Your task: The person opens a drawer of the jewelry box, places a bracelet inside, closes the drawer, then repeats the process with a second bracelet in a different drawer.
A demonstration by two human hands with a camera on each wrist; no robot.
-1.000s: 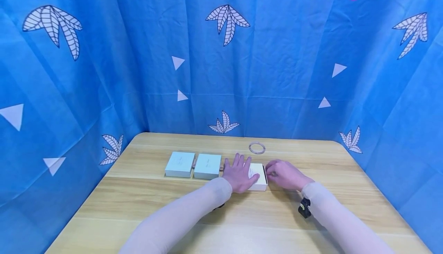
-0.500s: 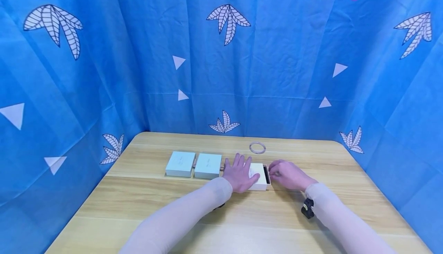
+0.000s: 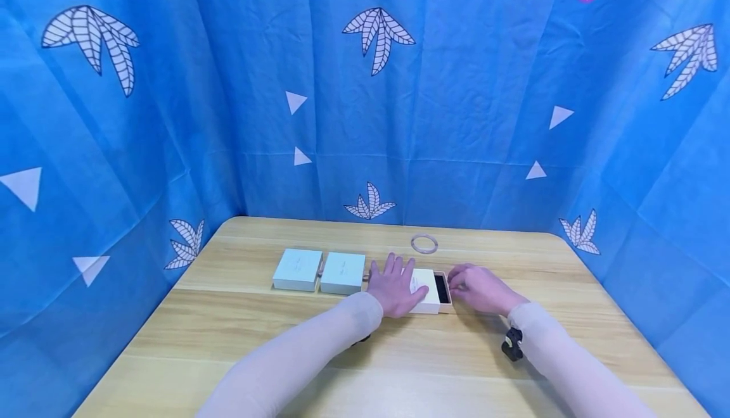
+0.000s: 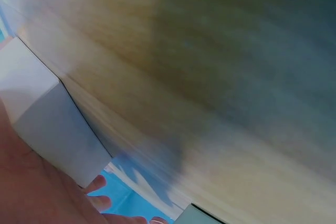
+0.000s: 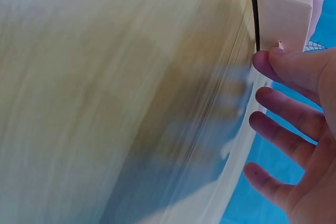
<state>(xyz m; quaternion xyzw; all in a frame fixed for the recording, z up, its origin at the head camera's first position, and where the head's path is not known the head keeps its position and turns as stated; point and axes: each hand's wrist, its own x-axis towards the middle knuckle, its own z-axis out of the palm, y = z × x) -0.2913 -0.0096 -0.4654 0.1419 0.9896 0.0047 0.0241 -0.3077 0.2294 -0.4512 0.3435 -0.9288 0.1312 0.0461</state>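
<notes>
A white slide-out box lies on the table, its outer sleeve (image 3: 423, 290) partly under my left hand (image 3: 392, 288). The fingers of that hand are spread and straight across the sleeve's top. From the sleeve's right end a shallow drawer (image 3: 442, 287) with a black inside sticks out part way. My right hand (image 3: 481, 288) is at the drawer's end. In the right wrist view its thumb and forefinger pinch a small pull tab at the drawer's pinkish end wall (image 5: 285, 14), and the other fingers are held apart. The tab is mostly hidden by the fingertips.
Two pale green boxes (image 3: 297, 270) stand side by side to the left, each with a small tab at its right side. A pale ring-shaped bangle (image 3: 424, 253) lies behind the white box. Blue patterned curtains (image 3: 456, 120) surround the wooden table (image 3: 365, 380).
My right hand has moved slightly to the right and the drawer has slid out with it, showing more of its black inside. My left hand has stayed on the sleeve.
</notes>
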